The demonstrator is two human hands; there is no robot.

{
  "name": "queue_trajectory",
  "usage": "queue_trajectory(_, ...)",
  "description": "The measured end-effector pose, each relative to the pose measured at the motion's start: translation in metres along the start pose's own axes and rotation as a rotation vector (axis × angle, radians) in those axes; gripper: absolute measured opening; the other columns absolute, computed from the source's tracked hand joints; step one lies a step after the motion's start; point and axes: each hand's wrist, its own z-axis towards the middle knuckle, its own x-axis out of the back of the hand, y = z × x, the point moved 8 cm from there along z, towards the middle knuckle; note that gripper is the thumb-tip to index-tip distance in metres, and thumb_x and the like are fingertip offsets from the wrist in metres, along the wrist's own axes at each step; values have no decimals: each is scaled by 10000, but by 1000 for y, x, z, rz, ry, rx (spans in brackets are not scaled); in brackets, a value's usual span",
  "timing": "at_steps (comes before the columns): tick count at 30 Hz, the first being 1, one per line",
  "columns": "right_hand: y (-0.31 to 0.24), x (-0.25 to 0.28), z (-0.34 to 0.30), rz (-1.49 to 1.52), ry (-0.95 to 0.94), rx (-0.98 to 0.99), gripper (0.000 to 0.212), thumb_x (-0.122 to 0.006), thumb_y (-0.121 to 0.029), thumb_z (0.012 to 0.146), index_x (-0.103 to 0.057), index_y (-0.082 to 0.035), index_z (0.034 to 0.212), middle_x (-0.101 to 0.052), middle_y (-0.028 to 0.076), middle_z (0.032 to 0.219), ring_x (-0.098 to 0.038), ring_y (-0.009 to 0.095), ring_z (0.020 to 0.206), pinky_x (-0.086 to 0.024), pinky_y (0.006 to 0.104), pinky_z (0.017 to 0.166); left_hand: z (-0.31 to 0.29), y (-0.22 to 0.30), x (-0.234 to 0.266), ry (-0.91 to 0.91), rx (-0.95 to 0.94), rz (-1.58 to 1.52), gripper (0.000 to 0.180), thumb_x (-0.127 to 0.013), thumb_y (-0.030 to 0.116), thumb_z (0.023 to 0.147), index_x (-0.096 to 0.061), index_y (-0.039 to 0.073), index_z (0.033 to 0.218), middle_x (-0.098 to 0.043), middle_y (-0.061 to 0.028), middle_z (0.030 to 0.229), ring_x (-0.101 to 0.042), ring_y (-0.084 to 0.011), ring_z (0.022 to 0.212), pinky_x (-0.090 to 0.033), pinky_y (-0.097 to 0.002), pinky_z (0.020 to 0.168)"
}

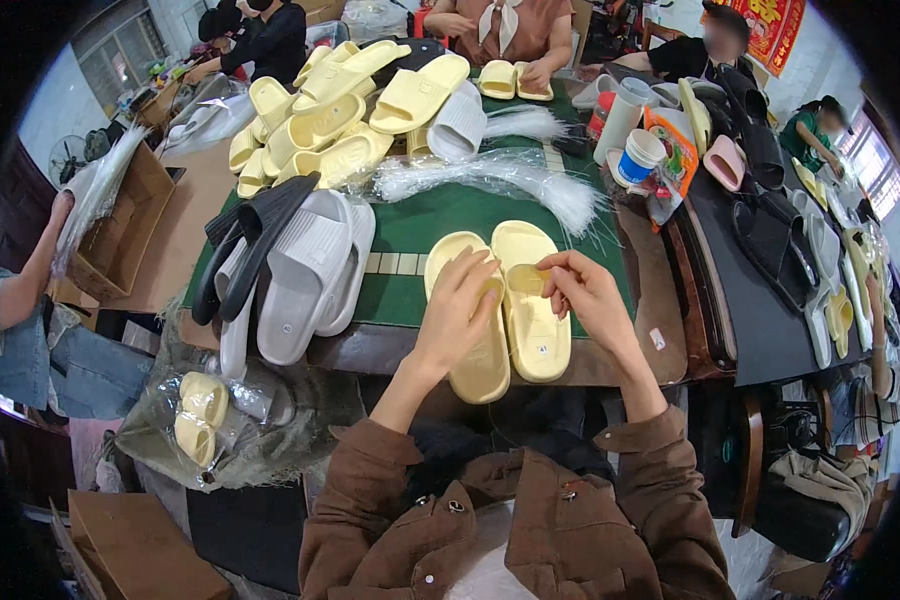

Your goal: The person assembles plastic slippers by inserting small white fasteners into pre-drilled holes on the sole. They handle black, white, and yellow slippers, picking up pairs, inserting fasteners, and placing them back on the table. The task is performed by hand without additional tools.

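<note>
A pair of pale yellow slide sandals lies side by side on the near edge of the table, toes pointing away. My left hand (457, 300) is closed over the strap of the left slide sandal (483, 372), partly covering it. Beside the strap of the right slide sandal (540, 345), my right hand (582, 295) has its thumb and fingers drawn together. Whatever is between those fingers is too small to make out. A bundle of clear plastic strands (560, 195) rests just beyond the sandals.
Yellow slides (315, 120) are heaped at the far left of the green mat (420, 215); grey slides (305, 285) stand nearer. A white cup (640, 158) and bottles stand right. Dark boards at right hold more footwear. A co-worker's hand (537, 78) touches slides across the table.
</note>
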Motion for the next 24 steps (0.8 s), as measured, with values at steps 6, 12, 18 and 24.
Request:
queue_trajectory(6,2,12,-10,-137,37,-71,154,-484,-94,985,-573,16,1044,-603,32,696,-513,54,514,-408,191,457,14,14,-21,22,-60,6,297,-624,38,847,-611,21,1143,-588,-151,1156,-532,-358,1139,-399,-423,1019)
queue_trajectory(12,-30,23,-28,214,-60,-98,135,-487,-140,997,-565,-31,1013,-620,31,709,-512,48,511,-392,183,443,5,28,-22,-27,-169,4,222,-595,58,874,-639,9,1086,-606,-160,1106,-571,-324,1068,-406,-397,1006)
queue_trajectory(18,-61,10,-8,506,53,182,178,-484,-240,1022,-533,-71,1050,-642,53,868,-621,109,742,-487,218,626,3,41,-15,-102,229,-986,323,-470,129,1004,-492,9,1302,-617,-116,1112,-578,-211,1072,-418,-338,962)
queue_trajectory(24,-29,23,-3,572,243,137,158,-486,-244,1022,-541,-100,1057,-629,32,823,-593,84,693,-444,189,585,-16,67,17,-212,109,-1198,316,-439,184,1008,-486,-31,1235,-647,-198,1024,-592,-300,1090,-416,-440,1007)
